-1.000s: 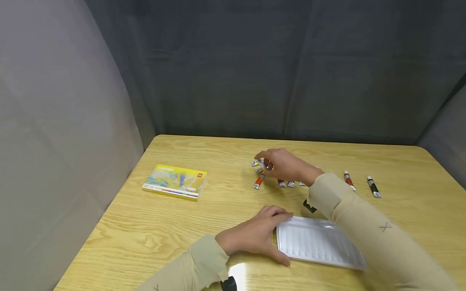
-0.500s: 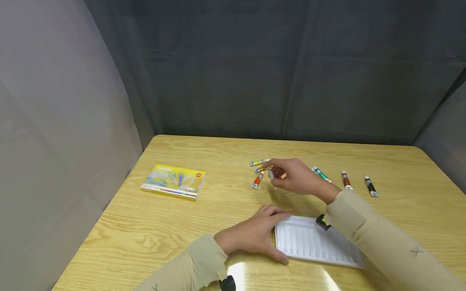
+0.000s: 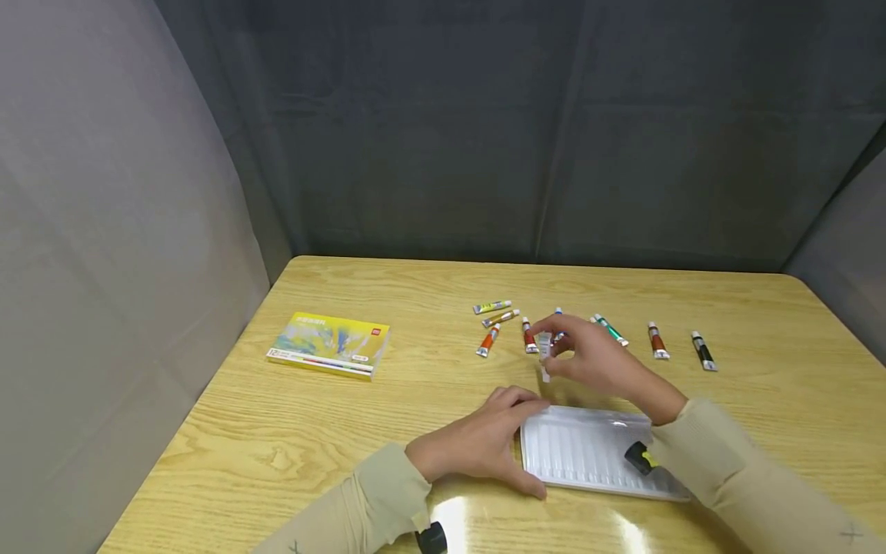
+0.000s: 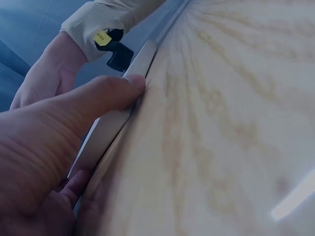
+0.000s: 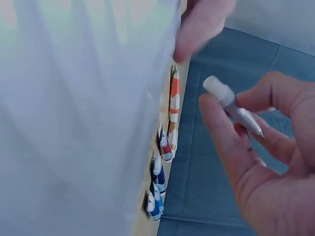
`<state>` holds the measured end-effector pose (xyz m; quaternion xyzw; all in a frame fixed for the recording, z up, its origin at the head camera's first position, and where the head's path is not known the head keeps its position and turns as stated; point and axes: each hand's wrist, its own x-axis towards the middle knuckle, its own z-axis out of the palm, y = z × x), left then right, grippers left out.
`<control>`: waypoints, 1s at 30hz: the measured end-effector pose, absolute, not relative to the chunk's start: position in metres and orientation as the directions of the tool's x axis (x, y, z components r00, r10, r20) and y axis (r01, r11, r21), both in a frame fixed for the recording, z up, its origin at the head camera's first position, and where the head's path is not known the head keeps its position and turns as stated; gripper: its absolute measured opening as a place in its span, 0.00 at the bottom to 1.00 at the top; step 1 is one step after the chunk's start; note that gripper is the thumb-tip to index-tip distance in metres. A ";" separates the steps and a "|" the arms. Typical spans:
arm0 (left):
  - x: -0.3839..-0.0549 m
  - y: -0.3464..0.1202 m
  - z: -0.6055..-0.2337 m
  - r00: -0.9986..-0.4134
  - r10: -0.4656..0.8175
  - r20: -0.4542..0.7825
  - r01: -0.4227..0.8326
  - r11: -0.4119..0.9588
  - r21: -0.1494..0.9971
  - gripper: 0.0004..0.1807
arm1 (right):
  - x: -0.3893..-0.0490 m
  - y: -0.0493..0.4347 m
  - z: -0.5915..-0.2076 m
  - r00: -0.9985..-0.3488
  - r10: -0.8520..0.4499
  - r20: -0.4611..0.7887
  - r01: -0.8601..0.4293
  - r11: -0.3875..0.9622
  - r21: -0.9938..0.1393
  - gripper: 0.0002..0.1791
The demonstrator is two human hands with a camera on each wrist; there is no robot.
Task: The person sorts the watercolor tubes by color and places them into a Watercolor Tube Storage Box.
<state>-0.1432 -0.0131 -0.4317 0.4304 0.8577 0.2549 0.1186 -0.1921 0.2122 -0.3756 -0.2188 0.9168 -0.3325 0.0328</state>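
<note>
A white plastic tray (image 3: 581,446) with long parallel grooves lies near the front of the table. My left hand (image 3: 481,442) holds it at its left end, the thumb on the near corner and fingers at the far corner; the left wrist view shows the thumb (image 4: 118,91) against its side wall. My right hand (image 3: 595,358) pinches a small white paint tube (image 3: 545,362) between thumb and fingers, in the air beyond the tray. In the right wrist view the tube (image 5: 224,96) is tilted, its white cap end sticking out past the fingertips.
Several paint tubes lie beyond the tray, among them a yellow (image 3: 492,307), an orange (image 3: 487,341), a green (image 3: 612,331), a brown (image 3: 657,341) and a black one (image 3: 704,352). A yellow paint box (image 3: 331,345) lies flat to the left. A dark curtain (image 3: 443,154) hangs behind the table.
My right hand has moved right and towards the tray with the white tube, away from the yellow and orange tubes. My left hand stays at the tray's left end.
</note>
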 end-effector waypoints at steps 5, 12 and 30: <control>-0.143 -0.013 -0.432 -0.613 0.790 -0.002 0.661 0.514 0.547 0.63 | -0.175 0.218 -0.377 -0.921 -0.389 -0.010 -0.284 0.690 -0.666 0.25; -0.144 -0.013 -0.433 -0.619 0.785 -0.011 0.648 0.519 0.557 0.63 | -0.153 0.219 -0.374 -0.902 -0.431 -0.028 -0.276 0.625 -0.730 0.25; -0.142 -0.014 -0.434 -0.633 0.774 0.005 0.660 0.537 0.525 0.61 | -0.124 0.202 -0.376 -0.854 -0.515 -0.069 -0.273 0.556 -0.785 0.22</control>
